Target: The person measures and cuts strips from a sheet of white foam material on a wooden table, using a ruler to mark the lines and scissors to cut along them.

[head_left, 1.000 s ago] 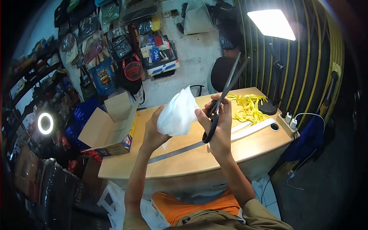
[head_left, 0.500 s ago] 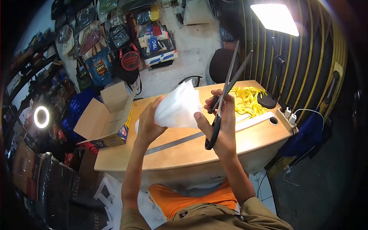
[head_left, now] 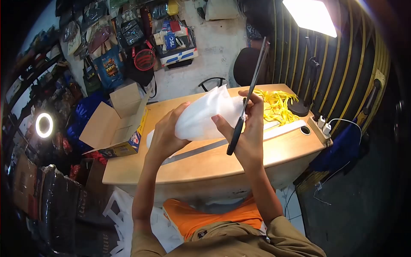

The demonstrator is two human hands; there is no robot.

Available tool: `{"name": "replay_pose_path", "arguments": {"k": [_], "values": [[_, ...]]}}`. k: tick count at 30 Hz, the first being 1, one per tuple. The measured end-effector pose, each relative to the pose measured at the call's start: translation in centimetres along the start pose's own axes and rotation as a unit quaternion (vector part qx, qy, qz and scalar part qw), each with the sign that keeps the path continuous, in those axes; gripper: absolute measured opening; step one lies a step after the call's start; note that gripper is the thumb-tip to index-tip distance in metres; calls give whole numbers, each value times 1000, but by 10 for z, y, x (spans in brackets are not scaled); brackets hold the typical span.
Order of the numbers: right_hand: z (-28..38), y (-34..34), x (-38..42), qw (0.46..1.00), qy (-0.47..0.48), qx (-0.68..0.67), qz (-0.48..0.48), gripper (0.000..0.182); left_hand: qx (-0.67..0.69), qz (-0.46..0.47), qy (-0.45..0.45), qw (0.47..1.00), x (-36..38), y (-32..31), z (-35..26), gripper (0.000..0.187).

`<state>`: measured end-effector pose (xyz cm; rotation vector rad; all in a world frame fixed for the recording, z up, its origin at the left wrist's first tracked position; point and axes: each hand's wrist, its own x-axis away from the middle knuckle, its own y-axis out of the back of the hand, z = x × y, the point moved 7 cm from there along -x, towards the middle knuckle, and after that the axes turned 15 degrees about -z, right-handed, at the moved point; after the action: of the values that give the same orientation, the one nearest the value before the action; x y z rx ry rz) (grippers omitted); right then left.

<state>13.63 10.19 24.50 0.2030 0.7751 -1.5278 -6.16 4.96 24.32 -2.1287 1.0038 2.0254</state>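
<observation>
Over the table (head_left: 205, 169), my left hand (head_left: 165, 132) is closed round the near-left end of a white, folded, soft-looking sheet bundle (head_left: 205, 115). My right hand (head_left: 250, 132) holds a large pair of black-handled scissors (head_left: 252, 81), its long blades pointing up and away from me and looking nearly closed. The thumb of that hand presses on the bundle's right side, and its other fingers are partly hidden behind the scissors and the bundle. Beneath, a grey metal ruler-like strip (head_left: 197, 150) lies across the tabletop.
An open cardboard box (head_left: 113, 132) stands at the table's left end. A pile of yellow straps (head_left: 276, 107) lies at the back right, beside a white strip (head_left: 284, 129) and a lit lamp (head_left: 312, 17). A power strip (head_left: 321, 128) sits on the right edge. White scraps (head_left: 122, 214) lie below left.
My right hand has come closer to the bundle, with its thumb now over the white sheet. The scissors have turned more edge-on to me, and their blades look closer together.
</observation>
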Motion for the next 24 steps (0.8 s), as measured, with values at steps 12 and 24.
{"name": "replay_pose_path", "arguments": {"k": [12, 24], "values": [[9, 3, 5, 990, 113, 80, 17, 95, -6, -3, 17, 1000, -7, 2, -17, 82], [-5, 30, 3, 999, 16, -36, -38, 74, -103, 13, -85, 991, -9, -14, -33, 79]]}}
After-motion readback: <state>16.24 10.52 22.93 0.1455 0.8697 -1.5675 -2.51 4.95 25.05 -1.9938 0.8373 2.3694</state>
